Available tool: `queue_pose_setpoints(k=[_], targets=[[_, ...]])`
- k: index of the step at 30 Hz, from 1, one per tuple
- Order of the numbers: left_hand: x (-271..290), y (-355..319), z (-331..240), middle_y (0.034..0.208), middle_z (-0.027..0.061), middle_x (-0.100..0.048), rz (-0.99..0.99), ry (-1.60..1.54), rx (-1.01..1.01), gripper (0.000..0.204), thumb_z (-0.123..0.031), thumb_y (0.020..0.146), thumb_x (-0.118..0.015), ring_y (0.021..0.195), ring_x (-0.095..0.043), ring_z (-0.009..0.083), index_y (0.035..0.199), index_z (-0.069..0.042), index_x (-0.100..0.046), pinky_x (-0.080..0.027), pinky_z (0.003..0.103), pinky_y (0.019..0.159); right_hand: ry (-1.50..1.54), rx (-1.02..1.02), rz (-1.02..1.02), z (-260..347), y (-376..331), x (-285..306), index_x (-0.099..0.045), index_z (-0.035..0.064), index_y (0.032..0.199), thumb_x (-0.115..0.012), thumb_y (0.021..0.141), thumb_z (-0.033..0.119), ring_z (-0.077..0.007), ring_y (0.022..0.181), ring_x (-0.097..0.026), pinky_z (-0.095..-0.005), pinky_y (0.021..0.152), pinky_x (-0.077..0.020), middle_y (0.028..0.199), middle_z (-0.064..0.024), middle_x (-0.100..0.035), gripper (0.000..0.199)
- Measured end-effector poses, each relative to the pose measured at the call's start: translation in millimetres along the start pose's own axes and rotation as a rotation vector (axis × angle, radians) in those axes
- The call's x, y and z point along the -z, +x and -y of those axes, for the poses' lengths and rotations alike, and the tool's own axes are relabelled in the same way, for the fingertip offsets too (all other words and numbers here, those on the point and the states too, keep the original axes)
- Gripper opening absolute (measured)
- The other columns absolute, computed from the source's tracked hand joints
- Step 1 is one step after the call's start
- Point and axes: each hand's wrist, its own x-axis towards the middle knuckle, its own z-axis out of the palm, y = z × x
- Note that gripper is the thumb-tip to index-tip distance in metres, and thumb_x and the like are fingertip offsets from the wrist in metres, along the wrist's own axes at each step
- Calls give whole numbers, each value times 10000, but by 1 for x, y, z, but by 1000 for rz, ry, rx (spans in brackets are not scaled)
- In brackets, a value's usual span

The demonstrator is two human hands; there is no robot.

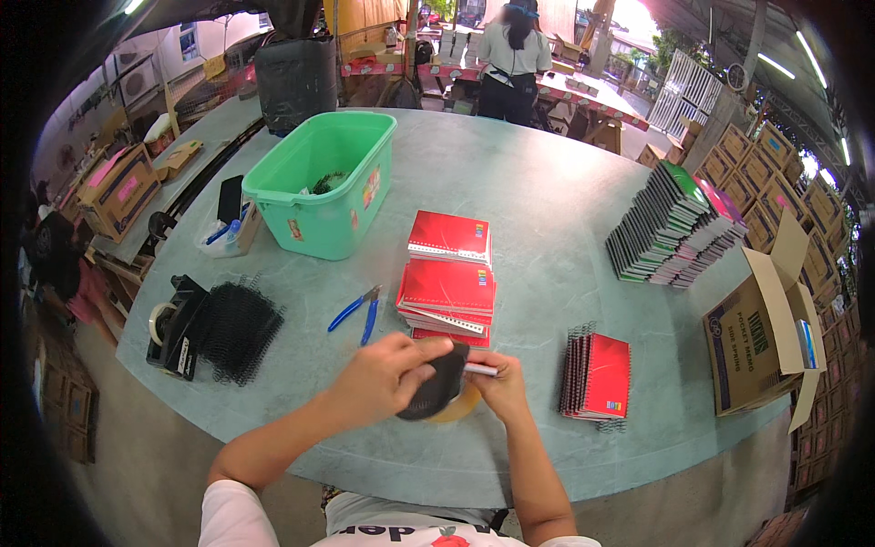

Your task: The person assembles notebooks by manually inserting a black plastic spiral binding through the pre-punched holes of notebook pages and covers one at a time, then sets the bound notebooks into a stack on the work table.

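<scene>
Just in front of me, my left hand [394,369] has its fingers curled at the top of a black, bent cover-like sheet [437,387]. My right hand [501,383] pinches a small notebook, whose white page edge [481,369] shows between the hands. The sheet seems to belong to that notebook, but the join is hidden. Under them, a yellowish round object [458,406] is partly covered. Red notebooks [447,284] are piled just beyond my hands. Blue-handled pliers [357,312] lie left of the pile, jaws pointing away from me.
Black spiral coils [239,330] lie beside a tape dispenser [173,326] at left. A green tub [319,196] stands behind. At right are bound red notebooks [606,376], stacked green and purple notebooks [670,223] and an open carton [752,337]. Another person [516,55] stands beyond the table [538,182].
</scene>
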Motion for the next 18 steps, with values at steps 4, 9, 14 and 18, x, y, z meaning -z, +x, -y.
queue_pose_setpoints(k=[4,9,14,18], targets=[[1,9,-6,885,125,-610,-326,6,-59,389,-44,809,-634,756,-615,247,1190,-120,-608,-502,333,670,71,28,-3,-2,-2,-7,-654,7,1051,-644,829,0,-91,871,-597,-249,786,-484,940,-26,-680,222],[5,9,-1,909,135,-648,-269,-23,-51,346,-53,777,-656,810,-626,250,1122,-69,-642,-497,314,726,126,-11,-66,-4,4,3,-643,-14,1049,-658,829,13,-110,885,-603,-258,803,-492,953,-40,-673,222],[-18,-4,6,934,126,-644,77,93,-23,364,-35,779,-653,828,-630,238,1139,-85,-637,-502,306,737,76,-10,-24,0,1,1,-646,-6,1051,-655,832,20,-104,897,-603,-253,816,-484,968,-42,-673,221],[-4,15,5,932,143,-621,-376,-63,-30,333,-64,804,-652,819,-624,285,1130,-131,-643,-512,342,739,27,-40,-1,7,1,1,-647,-3,1052,-651,825,9,-99,908,-599,-248,823,-476,989,-54,-669,227]])
